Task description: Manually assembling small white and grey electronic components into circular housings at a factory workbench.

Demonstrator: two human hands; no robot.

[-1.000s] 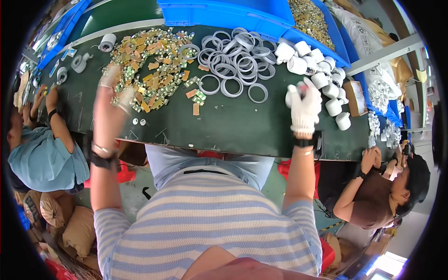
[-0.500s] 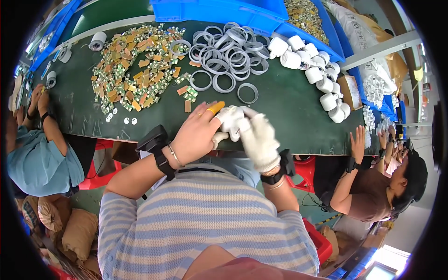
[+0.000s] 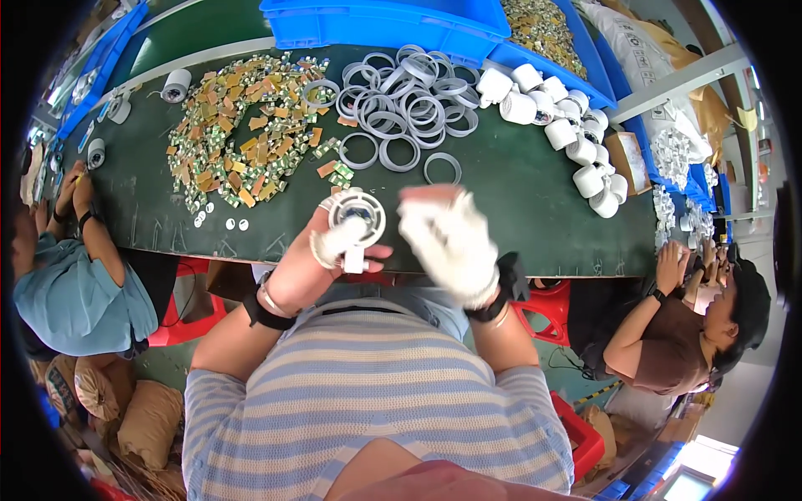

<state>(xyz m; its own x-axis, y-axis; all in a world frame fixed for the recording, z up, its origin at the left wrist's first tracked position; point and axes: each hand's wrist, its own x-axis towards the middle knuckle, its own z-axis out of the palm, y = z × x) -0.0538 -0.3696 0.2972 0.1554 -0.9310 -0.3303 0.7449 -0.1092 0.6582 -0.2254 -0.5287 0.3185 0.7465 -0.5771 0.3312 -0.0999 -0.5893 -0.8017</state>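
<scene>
My left hand, its fingers curled beneath, holds a round white camera-like housing with its ringed face up. The dark inside of the housing shows, and a short white stub sticks out toward me. White covering on the thumb lies over part of it. Just to the right, my right hand is raised in a white glove with bare fingertips. Its fingers are bent together, slightly blurred; what they pinch, if anything, is hidden. Beyond both hands lie grey plastic rings in a loose heap.
Small green and tan circuit boards are piled at the left of the dark green table. White housings stand grouped at the right, beside a blue bin. Co-workers sit on both sides; one person's hands are near the right edge.
My hands have come apart. The left turned over and moved left, bringing the housing's ringed face up; the right stayed at the right, fingers bent. The right co-worker's hands came together.
</scene>
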